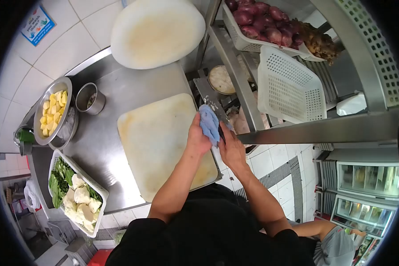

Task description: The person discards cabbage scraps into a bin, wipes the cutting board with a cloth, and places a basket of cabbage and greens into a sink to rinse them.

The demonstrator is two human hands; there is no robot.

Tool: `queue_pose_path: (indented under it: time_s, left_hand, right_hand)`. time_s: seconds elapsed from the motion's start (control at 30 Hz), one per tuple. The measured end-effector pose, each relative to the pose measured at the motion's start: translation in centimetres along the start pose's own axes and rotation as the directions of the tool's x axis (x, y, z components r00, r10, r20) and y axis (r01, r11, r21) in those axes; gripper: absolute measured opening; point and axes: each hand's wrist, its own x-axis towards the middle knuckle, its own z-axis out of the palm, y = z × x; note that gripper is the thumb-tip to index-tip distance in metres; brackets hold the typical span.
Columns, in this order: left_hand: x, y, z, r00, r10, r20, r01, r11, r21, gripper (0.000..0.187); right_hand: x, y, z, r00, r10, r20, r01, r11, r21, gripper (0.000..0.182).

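My left hand [199, 135] is closed around a folded blue cloth [209, 124], just past the right edge of the white cutting board [164, 137]. Close beside it, my right hand [232, 146] is wrapped round the dark handle of a knife [221, 133]. The cloth lies against the knife and covers part of it. Beyond the cloth, a broad grey metal surface speckled with white bits [210, 97] lines up with the handle; I cannot tell whether it is the blade.
On the steel counter [115, 88] stand a bowl of yellow chunks [53, 113], a metal pot [90, 98] and a basket of greens and pale vegetables [82, 199]. A second board [157, 33] leans behind. Right, a shelf rail [306, 134] borders white baskets [290, 84] and red onions [266, 22]. Another person's arm [314, 228] shows lower right.
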Motion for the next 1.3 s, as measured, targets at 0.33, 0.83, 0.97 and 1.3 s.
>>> queue_pose_path:
  time_s: [0.33,0.83,0.97,1.3]
  left_hand:
    - [8.5,6.6,0.0,0.964,0.034,0.264,-0.059,0.995,0.086,0.037]
    - [-3.9,1.7,2.3,0.954,-0.036,0.297,-0.006,0.99,0.138,0.046]
    - [-1.2,5.4,-1.6,0.973,0.09,0.213,-0.112,0.989,0.093,0.048]
    - [-0.4,32.7,-1.8,0.777,0.626,0.071,0.135,-0.276,0.952,0.055]
  right_hand:
    - [-10.9,1.4,-2.9,0.934,0.26,0.245,-0.235,0.964,-0.126,0.049]
    - [-2.6,-1.2,-3.3,0.932,0.183,0.313,-0.36,0.372,0.855,0.023]
    - [-7.2,0.6,-2.3,0.871,0.269,0.411,-0.491,0.457,0.741,0.021]
    - [-16.7,4.9,-4.3,0.767,0.499,0.403,-0.637,0.513,0.576,0.027]
